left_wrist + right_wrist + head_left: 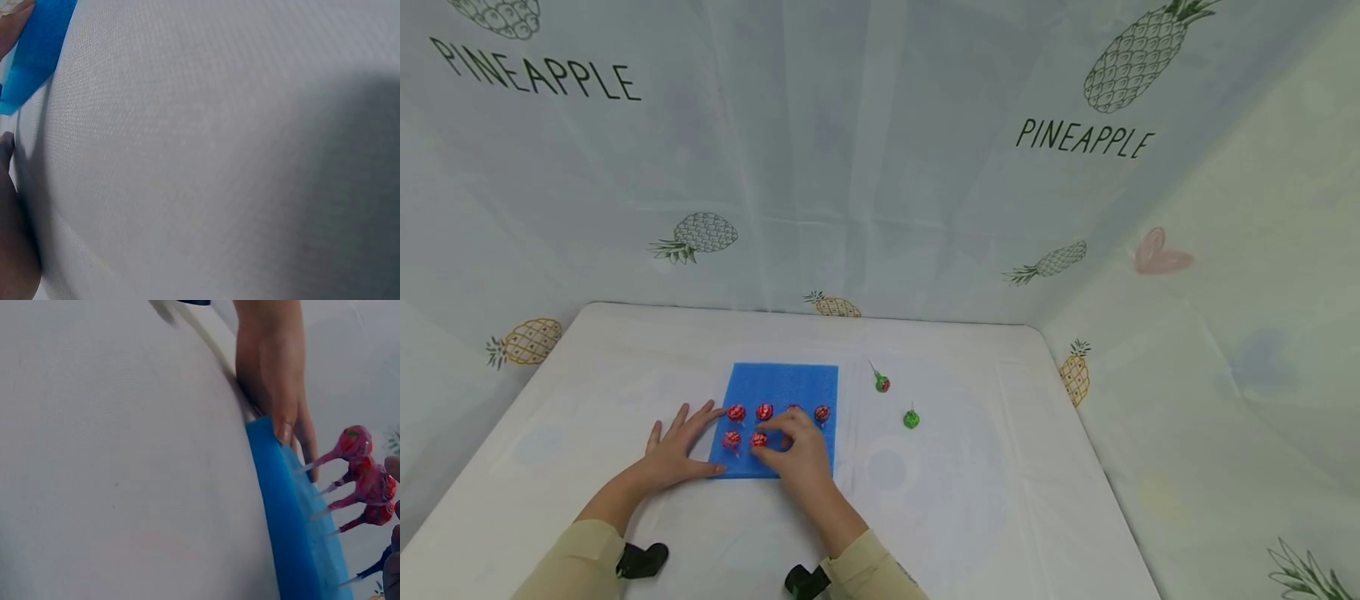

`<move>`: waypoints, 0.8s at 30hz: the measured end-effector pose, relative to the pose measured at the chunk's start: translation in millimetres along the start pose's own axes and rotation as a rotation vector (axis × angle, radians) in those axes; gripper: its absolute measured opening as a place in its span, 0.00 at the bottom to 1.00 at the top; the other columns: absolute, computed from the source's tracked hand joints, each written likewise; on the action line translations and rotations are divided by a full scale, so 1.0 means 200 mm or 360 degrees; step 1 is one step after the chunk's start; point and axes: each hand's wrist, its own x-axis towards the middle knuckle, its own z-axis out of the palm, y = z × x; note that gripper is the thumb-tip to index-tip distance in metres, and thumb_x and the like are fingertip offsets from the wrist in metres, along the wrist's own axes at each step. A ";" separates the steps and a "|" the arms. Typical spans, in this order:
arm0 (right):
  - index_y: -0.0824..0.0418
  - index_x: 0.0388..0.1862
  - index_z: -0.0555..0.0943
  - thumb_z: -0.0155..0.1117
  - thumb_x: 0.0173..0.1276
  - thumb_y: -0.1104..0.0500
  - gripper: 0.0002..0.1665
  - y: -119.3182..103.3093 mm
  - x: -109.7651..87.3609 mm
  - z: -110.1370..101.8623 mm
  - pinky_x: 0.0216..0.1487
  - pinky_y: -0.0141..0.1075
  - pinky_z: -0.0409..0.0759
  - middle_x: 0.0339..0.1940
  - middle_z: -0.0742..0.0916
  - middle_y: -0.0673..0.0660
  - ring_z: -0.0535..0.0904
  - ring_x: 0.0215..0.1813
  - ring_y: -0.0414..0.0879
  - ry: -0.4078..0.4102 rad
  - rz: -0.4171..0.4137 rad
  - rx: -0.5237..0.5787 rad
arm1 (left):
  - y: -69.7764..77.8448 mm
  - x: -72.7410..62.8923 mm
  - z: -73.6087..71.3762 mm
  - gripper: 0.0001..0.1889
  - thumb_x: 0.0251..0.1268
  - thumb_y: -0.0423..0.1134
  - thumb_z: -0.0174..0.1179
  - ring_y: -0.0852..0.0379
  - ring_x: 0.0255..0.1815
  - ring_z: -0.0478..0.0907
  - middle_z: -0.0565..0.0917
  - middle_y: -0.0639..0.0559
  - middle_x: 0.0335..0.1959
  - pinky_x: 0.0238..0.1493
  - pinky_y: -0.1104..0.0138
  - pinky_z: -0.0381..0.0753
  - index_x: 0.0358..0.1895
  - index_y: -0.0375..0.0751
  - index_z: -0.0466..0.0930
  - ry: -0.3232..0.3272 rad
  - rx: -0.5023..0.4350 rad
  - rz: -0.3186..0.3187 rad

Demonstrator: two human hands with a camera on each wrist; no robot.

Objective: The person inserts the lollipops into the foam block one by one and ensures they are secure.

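Note:
A blue foam board (782,379) lies on the table, with several red-wrapped lollipops (764,412) stuck upright in it in two rows. My right hand (803,454) reaches over the board; its thumb and forefinger pinch a lollipop (759,439) in the nearer row. In the right wrist view that lollipop (375,485) stands with its stick down in the foam, fingertips at its wrapper. My left hand (672,457) is spread, its thumb and forefinger resting on the board's left side. The left wrist view catches only a corner of the foam board (44,47) and parts of the hand.
Two green-wrapped lollipops lie on the white-covered table (955,500) right of the board: one farther back (882,383), the other nearer (912,418). A pineapple-printed curtain (865,167) hangs behind. Black wrist cameras sit on both sleeves.

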 end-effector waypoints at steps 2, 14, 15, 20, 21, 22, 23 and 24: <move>0.56 0.44 0.88 0.77 0.57 0.58 0.15 0.00 -0.01 -0.03 0.33 0.26 0.76 0.42 0.80 0.40 0.76 0.37 0.45 0.0035 0.0006 0.0039 | 0.01 0.00 0.00 0.51 0.44 0.61 0.73 0.24 0.73 0.30 0.50 0.31 0.76 0.60 0.30 0.17 0.72 0.48 0.60 -0.0004 0.0003 -0.0006; 0.59 0.43 0.88 0.77 0.55 0.62 0.15 0.10 -0.03 -0.17 0.33 0.30 0.76 0.42 0.83 0.48 0.76 0.36 0.54 0.0256 -0.0035 0.0185 | 0.06 -0.02 -0.03 0.50 0.45 0.56 0.74 0.24 0.73 0.30 0.50 0.30 0.75 0.60 0.29 0.18 0.72 0.47 0.59 -0.0015 -0.0019 0.0006; 0.59 0.43 0.88 0.77 0.55 0.62 0.15 0.11 -0.03 -0.18 0.33 0.30 0.76 0.41 0.83 0.47 0.76 0.36 0.53 0.0271 -0.0026 0.0191 | 0.06 -0.02 -0.03 0.50 0.45 0.56 0.74 0.24 0.73 0.30 0.50 0.30 0.75 0.60 0.29 0.18 0.72 0.47 0.59 -0.0013 -0.0023 0.0008; 0.60 0.41 0.88 0.77 0.55 0.63 0.14 0.16 -0.05 -0.24 0.29 0.28 0.74 0.39 0.84 0.56 0.75 0.33 0.47 0.0373 0.0055 0.0183 | 0.07 -0.03 -0.03 0.50 0.45 0.55 0.74 0.24 0.73 0.31 0.50 0.29 0.75 0.60 0.29 0.18 0.72 0.47 0.59 -0.0006 -0.0024 0.0013; 0.60 0.41 0.88 0.77 0.55 0.63 0.14 0.17 -0.06 -0.25 0.29 0.28 0.73 0.39 0.84 0.57 0.75 0.32 0.45 0.0391 0.0074 0.0170 | 0.07 -0.03 -0.03 0.50 0.45 0.55 0.74 0.24 0.73 0.31 0.50 0.29 0.75 0.60 0.29 0.19 0.72 0.47 0.59 -0.0005 -0.0022 0.0014; 0.60 0.41 0.87 0.77 0.54 0.63 0.13 0.18 -0.06 -0.26 0.28 0.28 0.73 0.38 0.84 0.59 0.74 0.31 0.44 0.0407 0.0090 0.0162 | 0.07 -0.02 -0.03 0.50 0.45 0.55 0.74 0.24 0.73 0.31 0.50 0.29 0.75 0.60 0.29 0.19 0.72 0.47 0.59 -0.0003 -0.0022 0.0016; 0.60 0.40 0.87 0.77 0.54 0.63 0.13 0.19 -0.07 -0.27 0.28 0.28 0.73 0.38 0.84 0.59 0.74 0.30 0.42 0.0421 0.0100 0.0160 | 0.07 -0.02 -0.02 0.50 0.45 0.55 0.74 0.24 0.73 0.31 0.50 0.29 0.75 0.60 0.29 0.19 0.72 0.47 0.59 -0.0001 -0.0020 0.0018; 0.60 0.40 0.87 0.77 0.54 0.63 0.13 0.20 -0.07 -0.28 0.28 0.29 0.73 0.38 0.84 0.59 0.73 0.30 0.41 0.0434 0.0108 0.0151 | 0.07 -0.02 -0.02 0.50 0.45 0.55 0.74 0.24 0.73 0.31 0.51 0.30 0.75 0.60 0.29 0.19 0.72 0.47 0.59 0.0001 -0.0019 0.0019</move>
